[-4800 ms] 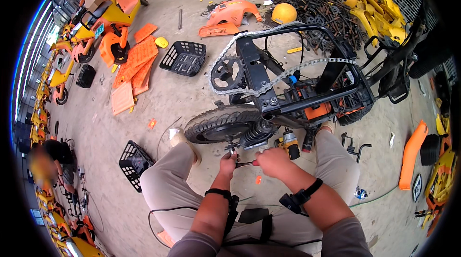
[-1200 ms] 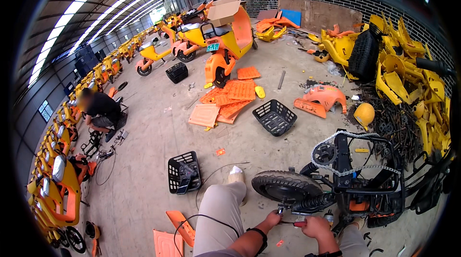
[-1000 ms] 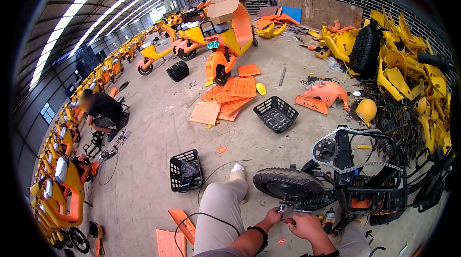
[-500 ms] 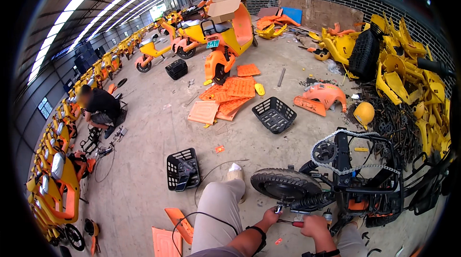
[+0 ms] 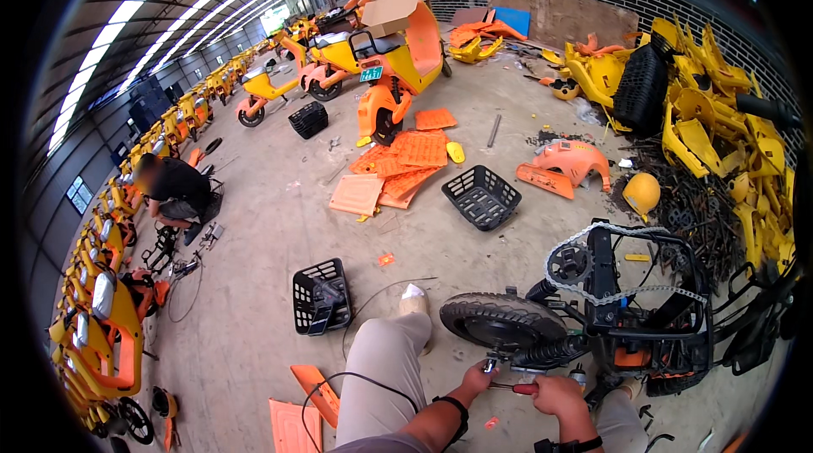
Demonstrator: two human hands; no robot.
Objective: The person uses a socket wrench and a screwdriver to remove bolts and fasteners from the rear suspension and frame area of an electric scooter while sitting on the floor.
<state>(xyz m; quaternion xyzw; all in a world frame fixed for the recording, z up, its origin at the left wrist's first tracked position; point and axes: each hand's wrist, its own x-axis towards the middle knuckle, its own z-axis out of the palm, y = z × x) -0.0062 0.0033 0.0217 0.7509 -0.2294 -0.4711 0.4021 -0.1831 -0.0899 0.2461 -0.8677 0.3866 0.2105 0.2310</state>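
My right hand (image 5: pixel 555 394) is closed round the red handle of a screwdriver (image 5: pixel 525 389), its thin shaft pointing left toward my other hand. My left hand (image 5: pixel 476 380) is closed on a small shiny metal piece (image 5: pixel 489 366), too small to make out fully, beside the wheel's hub. A stripped vehicle frame (image 5: pixel 605 284) lies on its side in front of me, with a loose chain (image 5: pixel 584 290) over it. Its black-tyred wheel (image 5: pixel 500 320) faces up just beyond my left hand, close to a coil-spring shock absorber (image 5: pixel 546 353).
A black basket (image 5: pixel 322 296) with dark parts inside lies left of my leg; another basket (image 5: pixel 482 198) stands ahead. Orange panels (image 5: pixel 398 167) are stacked beyond. Yellow body parts (image 5: pixel 694 114) pile up at right. A cable (image 5: pixel 364 376) crosses my leg. A person (image 5: pixel 178 186) crouches at left.
The view has shifted slightly. My right hand has turned a little on the screwdriver, and more of the red handle shows. My left hand stays at the hub.
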